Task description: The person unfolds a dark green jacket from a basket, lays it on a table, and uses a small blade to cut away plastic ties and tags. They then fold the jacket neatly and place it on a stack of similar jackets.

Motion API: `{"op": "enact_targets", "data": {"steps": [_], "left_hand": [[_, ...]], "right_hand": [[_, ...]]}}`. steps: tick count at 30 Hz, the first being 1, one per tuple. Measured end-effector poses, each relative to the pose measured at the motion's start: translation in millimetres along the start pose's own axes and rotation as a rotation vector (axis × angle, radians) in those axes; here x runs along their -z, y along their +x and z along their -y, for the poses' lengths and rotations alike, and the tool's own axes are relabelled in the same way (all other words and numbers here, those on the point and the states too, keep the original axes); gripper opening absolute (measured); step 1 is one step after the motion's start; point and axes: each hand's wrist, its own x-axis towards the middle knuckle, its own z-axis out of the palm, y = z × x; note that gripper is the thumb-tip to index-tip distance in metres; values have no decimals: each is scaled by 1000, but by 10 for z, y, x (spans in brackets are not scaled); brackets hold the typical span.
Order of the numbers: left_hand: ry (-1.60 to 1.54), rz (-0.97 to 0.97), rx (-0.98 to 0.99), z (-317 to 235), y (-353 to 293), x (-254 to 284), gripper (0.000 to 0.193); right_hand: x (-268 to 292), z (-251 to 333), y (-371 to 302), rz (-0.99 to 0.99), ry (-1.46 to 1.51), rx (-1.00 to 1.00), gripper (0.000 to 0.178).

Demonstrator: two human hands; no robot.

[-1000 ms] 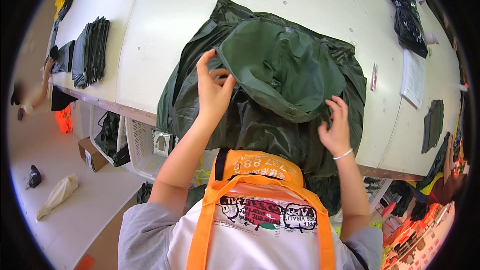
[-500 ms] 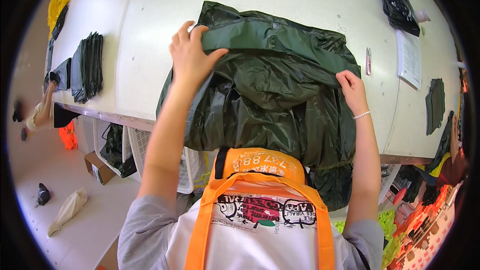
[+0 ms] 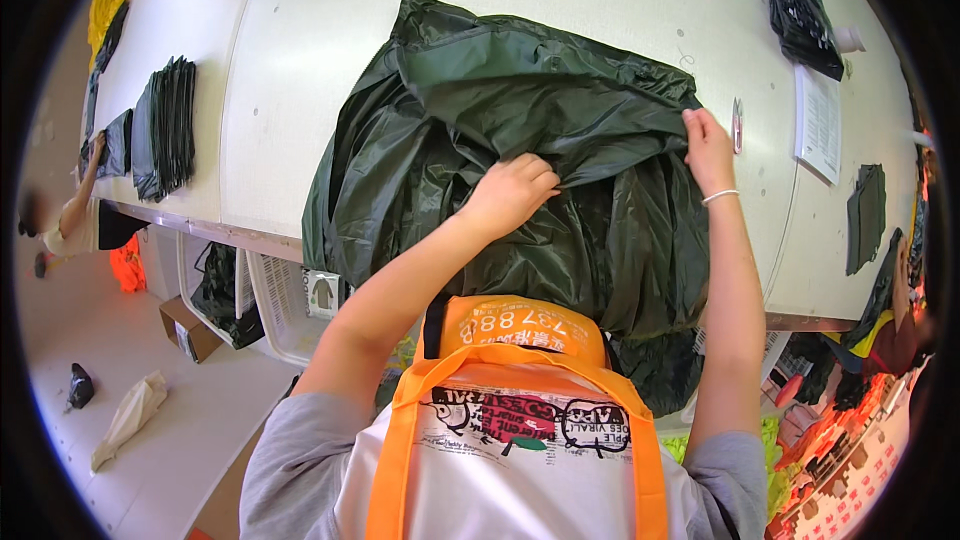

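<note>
A dark green, shiny rain garment (image 3: 400, 200) lies bunched and wrinkled on the table, its near side hanging over the front edge by my orange apron. My left hand (image 3: 512, 195) is closed on a fold in the garment's middle, fingers curled into the cloth. At the right end of the upper layer, my right hand (image 3: 708, 152) pinches the edge between thumb and fingers. Between the two hands the upper layer sags over the gathered cloth beneath. Just right of my right hand lies a pair of thread snips (image 3: 737, 126).
Folded dark pieces (image 3: 165, 130) stand stacked at the left, where another person's arm (image 3: 84, 190) reaches in. Papers (image 3: 818, 125), a black bundle (image 3: 800, 15) and a folded dark green piece (image 3: 866, 218) lie at the right. White baskets (image 3: 280, 315) sit below the table's left front edge.
My left hand has left the garment's upper left edge and moved down and right to its middle. The upper layer's strip has flopped over. My right hand has shifted slightly up.
</note>
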Motion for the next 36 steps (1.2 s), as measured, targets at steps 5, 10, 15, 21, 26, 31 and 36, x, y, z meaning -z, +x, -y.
{"op": "enact_targets", "data": {"steps": [5, 10, 15, 21, 26, 31, 36], "left_hand": [[-88, -22, -123, -463, 137, 862, 24], [19, 304, -59, -394, 21, 626, 30], [474, 11, 159, 181, 147, 860, 41], [435, 123, 90, 873, 147, 559, 58], [211, 95, 31, 284, 520, 415, 57], [144, 138, -71, -81, 953, -41, 64], [238, 301, -74, 77, 1041, -468, 65]], "right_hand": [[288, 45, 101, 56, -217, 166, 29], [0, 131, -252, -294, -668, 438, 24], [-701, 1000, -1046, 65, -284, 970, 37], [-1209, 455, -1296, 523, -393, 684, 55], [-659, 616, -1052, -65, 229, 567, 12], [-197, 158, -165, -468, 762, -261, 24], [43, -355, 268, -211, 818, -287, 25]]}}
